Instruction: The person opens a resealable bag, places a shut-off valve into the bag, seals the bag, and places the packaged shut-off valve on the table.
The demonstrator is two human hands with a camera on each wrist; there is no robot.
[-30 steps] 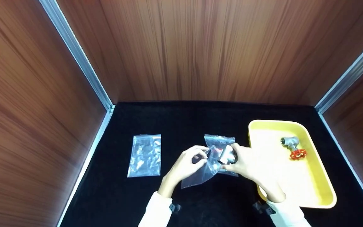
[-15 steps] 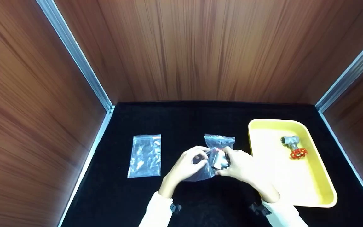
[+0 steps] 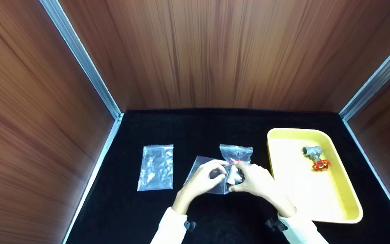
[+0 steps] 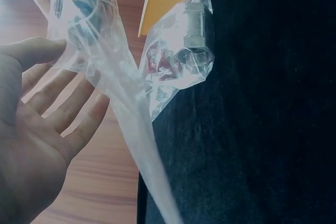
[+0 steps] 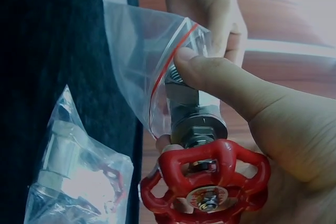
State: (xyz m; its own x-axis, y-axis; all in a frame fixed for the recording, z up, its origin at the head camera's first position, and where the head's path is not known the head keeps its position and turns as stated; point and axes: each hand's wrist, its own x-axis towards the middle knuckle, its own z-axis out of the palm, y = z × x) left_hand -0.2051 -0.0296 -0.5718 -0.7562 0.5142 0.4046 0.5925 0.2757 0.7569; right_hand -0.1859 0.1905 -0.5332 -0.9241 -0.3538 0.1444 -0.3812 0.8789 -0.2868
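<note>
In the head view, my left hand (image 3: 200,183) pinches the mouth of a clear zip-lock bag (image 3: 220,188) between thumb and fingers. A metal gate valve (image 3: 234,176) is gripped by my right hand (image 3: 258,180). Seen from the right wrist, the valve's red handwheel (image 5: 207,182) stays outside, while its threaded end is at the bag's red-striped mouth, partly inside. My right thumb (image 5: 197,69) presses over that end and the bag edge. Just behind the hands lies another zip bag (image 3: 236,150) holding a second valve (image 4: 197,27) with a red wheel.
At the right, a yellow tray (image 3: 350,203) contains one more valve (image 3: 313,156) with a red handwheel. A flat clear zip bag (image 3: 155,167) lies at the left on the black cloth (image 3: 229,220). Wood-grain panels (image 3: 195,54) enclose the back and sides.
My right hand has moved left with the valve, bringing its end into the bag's mouth. The held bag's body has swung out to the left, behind my left hand, which has barely moved.
</note>
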